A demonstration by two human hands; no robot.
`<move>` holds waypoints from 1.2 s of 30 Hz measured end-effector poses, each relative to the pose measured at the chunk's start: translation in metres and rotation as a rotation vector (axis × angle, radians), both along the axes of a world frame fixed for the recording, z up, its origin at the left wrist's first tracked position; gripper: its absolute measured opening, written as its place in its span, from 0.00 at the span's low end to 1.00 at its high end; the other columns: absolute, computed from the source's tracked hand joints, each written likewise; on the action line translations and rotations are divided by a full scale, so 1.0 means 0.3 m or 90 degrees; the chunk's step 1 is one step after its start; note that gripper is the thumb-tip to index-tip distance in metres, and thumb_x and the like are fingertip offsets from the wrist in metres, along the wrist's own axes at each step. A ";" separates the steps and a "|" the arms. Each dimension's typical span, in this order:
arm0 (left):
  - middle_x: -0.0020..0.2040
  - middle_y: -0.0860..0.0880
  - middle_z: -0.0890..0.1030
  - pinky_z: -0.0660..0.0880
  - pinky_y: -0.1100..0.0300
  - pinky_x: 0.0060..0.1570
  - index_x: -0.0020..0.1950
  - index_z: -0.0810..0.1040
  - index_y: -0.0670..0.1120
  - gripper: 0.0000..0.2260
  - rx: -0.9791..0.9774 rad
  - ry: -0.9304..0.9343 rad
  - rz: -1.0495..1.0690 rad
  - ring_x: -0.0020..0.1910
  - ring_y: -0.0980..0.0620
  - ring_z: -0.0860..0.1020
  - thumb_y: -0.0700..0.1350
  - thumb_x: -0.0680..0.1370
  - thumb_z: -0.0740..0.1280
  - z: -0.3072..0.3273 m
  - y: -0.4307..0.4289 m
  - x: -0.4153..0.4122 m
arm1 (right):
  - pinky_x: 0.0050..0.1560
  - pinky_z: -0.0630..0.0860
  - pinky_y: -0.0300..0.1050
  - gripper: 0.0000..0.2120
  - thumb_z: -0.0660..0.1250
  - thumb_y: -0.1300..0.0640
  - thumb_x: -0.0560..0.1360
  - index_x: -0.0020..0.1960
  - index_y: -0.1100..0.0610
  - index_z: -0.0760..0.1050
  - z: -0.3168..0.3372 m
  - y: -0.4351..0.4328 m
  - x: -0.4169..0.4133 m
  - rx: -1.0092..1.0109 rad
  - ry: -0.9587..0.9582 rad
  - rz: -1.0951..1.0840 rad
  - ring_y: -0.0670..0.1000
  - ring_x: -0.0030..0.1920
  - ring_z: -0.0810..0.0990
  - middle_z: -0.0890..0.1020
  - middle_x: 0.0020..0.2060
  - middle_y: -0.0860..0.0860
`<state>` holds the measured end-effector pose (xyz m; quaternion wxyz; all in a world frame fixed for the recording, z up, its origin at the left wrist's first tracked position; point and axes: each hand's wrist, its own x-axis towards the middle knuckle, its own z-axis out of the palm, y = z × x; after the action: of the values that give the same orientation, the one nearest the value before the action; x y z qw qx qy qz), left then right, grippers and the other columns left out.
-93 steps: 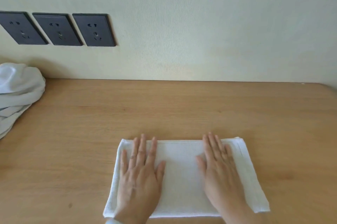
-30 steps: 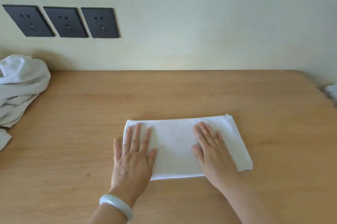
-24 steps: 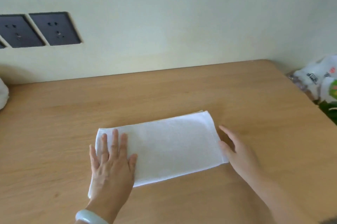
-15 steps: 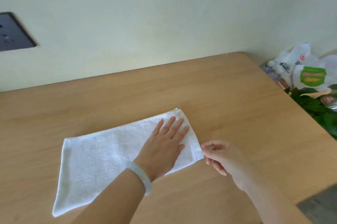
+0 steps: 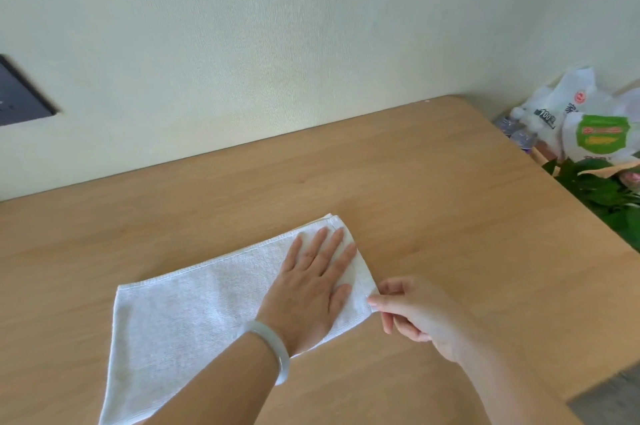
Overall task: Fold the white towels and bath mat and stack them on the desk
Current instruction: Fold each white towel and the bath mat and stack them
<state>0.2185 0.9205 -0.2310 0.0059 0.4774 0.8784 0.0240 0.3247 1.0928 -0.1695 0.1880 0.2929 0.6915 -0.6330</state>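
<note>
The right hand (image 5: 419, 315) pinches the near right corner of the white towel (image 5: 194, 313), the left hand (image 5: 311, 289) lies flat on it with straight fingers, and the towel rests on the wooden desk (image 5: 450, 210).

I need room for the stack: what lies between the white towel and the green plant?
Only bare desk, as the head view shows; nothing stands between the white towel and the green plant.
</note>
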 end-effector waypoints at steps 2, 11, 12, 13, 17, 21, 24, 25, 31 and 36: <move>0.80 0.50 0.48 0.47 0.45 0.74 0.80 0.49 0.51 0.26 -0.003 -0.003 -0.002 0.79 0.49 0.44 0.56 0.83 0.45 0.005 0.000 0.000 | 0.22 0.53 0.36 0.07 0.68 0.58 0.75 0.39 0.60 0.77 -0.003 0.007 0.002 0.021 -0.008 0.028 0.46 0.19 0.60 0.76 0.26 0.56; 0.80 0.50 0.49 0.47 0.45 0.73 0.80 0.50 0.50 0.26 -0.003 -0.005 -0.009 0.79 0.49 0.45 0.57 0.83 0.46 0.000 0.000 -0.004 | 0.28 0.68 0.39 0.04 0.68 0.56 0.74 0.41 0.53 0.78 -0.006 0.011 0.020 0.258 0.002 0.036 0.44 0.23 0.70 0.80 0.29 0.50; 0.80 0.50 0.48 0.47 0.46 0.73 0.80 0.49 0.49 0.26 0.005 -0.001 -0.014 0.79 0.49 0.45 0.56 0.83 0.46 -0.001 -0.001 -0.006 | 0.34 0.72 0.39 0.02 0.68 0.56 0.74 0.43 0.51 0.78 -0.007 -0.004 0.015 0.325 0.025 0.011 0.42 0.29 0.74 0.81 0.33 0.48; 0.80 0.50 0.47 0.46 0.46 0.74 0.80 0.49 0.49 0.26 0.022 -0.005 -0.018 0.79 0.50 0.44 0.56 0.83 0.47 0.001 -0.002 -0.005 | 0.40 0.75 0.39 0.03 0.67 0.56 0.75 0.46 0.48 0.76 -0.014 -0.027 0.009 0.410 0.067 -0.012 0.41 0.36 0.77 0.81 0.39 0.46; 0.80 0.48 0.55 0.51 0.48 0.73 0.79 0.57 0.43 0.25 0.106 -0.040 0.095 0.79 0.50 0.50 0.49 0.82 0.51 0.024 -0.062 0.022 | 0.61 0.66 0.37 0.17 0.58 0.54 0.78 0.65 0.51 0.73 -0.054 -0.235 -0.081 0.565 0.370 0.057 0.40 0.62 0.70 0.76 0.61 0.43; 0.77 0.46 0.63 0.57 0.45 0.70 0.76 0.65 0.44 0.25 0.085 -0.011 0.280 0.77 0.46 0.59 0.51 0.80 0.52 -0.008 -0.253 0.031 | 0.71 0.55 0.51 0.25 0.50 0.48 0.81 0.75 0.56 0.63 -0.174 -0.369 -0.216 0.700 0.446 0.313 0.50 0.76 0.59 0.65 0.74 0.51; 0.78 0.49 0.60 0.53 0.47 0.72 0.78 0.60 0.51 0.25 0.063 -0.006 0.376 0.77 0.49 0.57 0.57 0.82 0.47 -0.031 -0.435 0.006 | 0.72 0.52 0.55 0.27 0.45 0.43 0.82 0.77 0.53 0.58 -0.235 -0.336 -0.251 0.774 0.404 0.397 0.52 0.77 0.54 0.58 0.77 0.50; 0.79 0.49 0.58 0.51 0.47 0.73 0.79 0.58 0.52 0.26 0.054 -0.002 0.418 0.78 0.50 0.55 0.59 0.82 0.45 -0.034 -0.491 -0.001 | 0.73 0.52 0.56 0.27 0.44 0.43 0.82 0.77 0.52 0.57 -0.245 -0.304 -0.251 0.799 0.387 0.390 0.52 0.77 0.54 0.58 0.77 0.51; 0.80 0.50 0.48 0.40 0.55 0.76 0.80 0.49 0.53 0.30 0.096 -0.050 0.573 0.79 0.51 0.47 0.62 0.80 0.38 -0.034 -0.657 0.010 | 0.74 0.48 0.57 0.31 0.36 0.37 0.81 0.79 0.51 0.50 -0.240 -0.162 -0.234 0.866 0.229 0.323 0.51 0.78 0.50 0.51 0.78 0.48; 0.80 0.49 0.43 0.36 0.55 0.76 0.80 0.44 0.51 0.32 0.095 -0.091 0.589 0.79 0.51 0.42 0.62 0.77 0.35 -0.008 -0.646 0.015 | 0.76 0.39 0.55 0.35 0.25 0.35 0.75 0.78 0.48 0.35 -0.205 -0.175 -0.238 0.832 0.179 0.362 0.50 0.77 0.36 0.37 0.77 0.45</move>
<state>0.2230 0.7267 -0.2333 0.0208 0.0325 0.9920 0.1203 0.2532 1.0402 -0.2311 0.0412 0.0698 0.9955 -0.0484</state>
